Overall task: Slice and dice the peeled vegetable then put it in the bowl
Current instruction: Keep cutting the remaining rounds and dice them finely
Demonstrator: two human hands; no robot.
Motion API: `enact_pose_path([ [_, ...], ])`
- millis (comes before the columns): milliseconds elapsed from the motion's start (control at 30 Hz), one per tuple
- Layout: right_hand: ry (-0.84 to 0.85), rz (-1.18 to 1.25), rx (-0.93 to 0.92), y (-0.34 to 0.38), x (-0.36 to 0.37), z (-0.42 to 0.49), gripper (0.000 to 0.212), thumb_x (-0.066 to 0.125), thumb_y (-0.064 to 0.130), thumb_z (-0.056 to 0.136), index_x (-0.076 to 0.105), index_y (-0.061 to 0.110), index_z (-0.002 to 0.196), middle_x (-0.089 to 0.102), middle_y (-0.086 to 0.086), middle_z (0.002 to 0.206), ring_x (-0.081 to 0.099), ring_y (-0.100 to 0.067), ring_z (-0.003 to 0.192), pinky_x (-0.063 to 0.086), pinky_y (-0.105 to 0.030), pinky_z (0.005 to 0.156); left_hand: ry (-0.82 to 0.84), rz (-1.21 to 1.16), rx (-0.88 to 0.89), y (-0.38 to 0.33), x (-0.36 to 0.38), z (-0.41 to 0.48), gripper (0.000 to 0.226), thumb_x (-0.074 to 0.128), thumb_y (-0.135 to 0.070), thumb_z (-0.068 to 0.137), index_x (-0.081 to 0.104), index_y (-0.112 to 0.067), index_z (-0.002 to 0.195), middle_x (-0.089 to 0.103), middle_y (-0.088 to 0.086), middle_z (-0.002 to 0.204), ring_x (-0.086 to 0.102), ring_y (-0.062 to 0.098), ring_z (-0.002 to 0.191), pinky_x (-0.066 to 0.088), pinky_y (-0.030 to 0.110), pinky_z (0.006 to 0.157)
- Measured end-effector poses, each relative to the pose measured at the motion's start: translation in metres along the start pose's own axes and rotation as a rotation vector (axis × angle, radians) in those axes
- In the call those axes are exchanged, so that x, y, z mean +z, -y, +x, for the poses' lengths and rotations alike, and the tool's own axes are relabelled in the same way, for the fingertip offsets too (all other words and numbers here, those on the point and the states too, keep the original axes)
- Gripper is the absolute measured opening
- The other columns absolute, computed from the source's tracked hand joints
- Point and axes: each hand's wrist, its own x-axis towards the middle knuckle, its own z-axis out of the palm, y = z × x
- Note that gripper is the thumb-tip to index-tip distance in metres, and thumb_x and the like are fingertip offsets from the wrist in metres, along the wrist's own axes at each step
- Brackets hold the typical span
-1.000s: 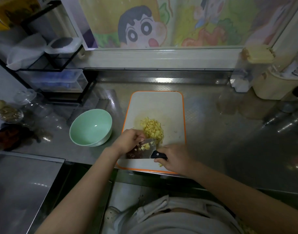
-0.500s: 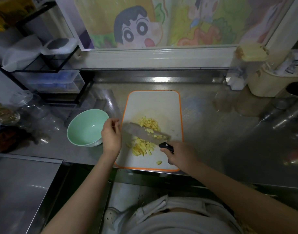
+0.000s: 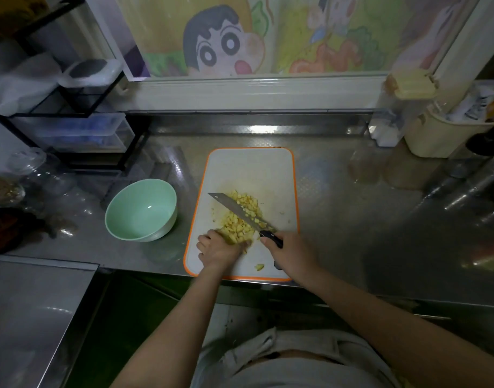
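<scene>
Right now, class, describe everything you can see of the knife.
The knife has a long, grey, metal-looking blade and a black handle. The right hand grips the handle. The blade slants across the diced yellow vegetable on the cutting board, tip pointing far-left; small pieces cling near its heel.

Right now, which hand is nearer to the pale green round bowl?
Left. The left hand sits on the white orange-edged cutting board, just right of the bowl; the right hand grips the black knife handle farther right.
</scene>
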Motion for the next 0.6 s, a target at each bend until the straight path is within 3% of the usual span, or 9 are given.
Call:
enact_pose_path([
  [133,0.017,0.052,-0.002,-0.001,0.001,-0.003,0.036,0.046,0.052,0.092,0.061,0.02,0.088,0.06,-0.004,0.069,0.063,-0.026,0.069,0.05,-0.039,0.061,-0.008,0.021,0.04,-0.004,0.004,-0.001,0.086,0.074,-0.043,0.071,0.026,-0.003,0.131,0.027,0.016,0.133,0.027,0.033,0.126,0.03,0.04,0.102],
  [300,0.023,0.066,-0.003,-0.001,0.001,-0.006,0.034,0.046,0.051,0.093,0.062,0.021,0.092,0.061,-0.002,0.07,0.063,-0.021,0.068,0.05,-0.037,0.062,0.08,0.078,0.113,-0.002,-0.006,0.004,0.082,0.071,-0.034,0.078,0.024,-0.001,0.135,0.025,0.019,0.136,0.025,0.035,0.127,0.028,0.037,0.104],
  [433,0.029,0.042,-0.012,0.0,0.002,-0.006,0.029,0.046,0.051,0.093,0.054,0.027,0.078,0.053,0.005,0.062,0.052,-0.013,0.057,0.039,-0.028,0.055,0.044,0.112,0.136,0.0,-0.001,0.004,0.082,0.069,-0.041,0.077,0.026,-0.001,0.134,0.028,0.018,0.134,0.028,0.034,0.126,0.032,0.039,0.102],
  [600,0.029,0.011,-0.035,0.001,0.003,-0.005,0.035,0.046,0.051,0.093,0.042,0.032,0.064,0.046,0.007,0.057,0.045,-0.008,0.053,0.03,-0.024,0.049,-0.078,0.126,0.198,0.003,0.01,0.0,0.058,0.06,-0.032,0.084,0.033,-0.001,0.125,0.033,0.019,0.129,0.032,0.035,0.119,0.035,0.041,0.095],
])
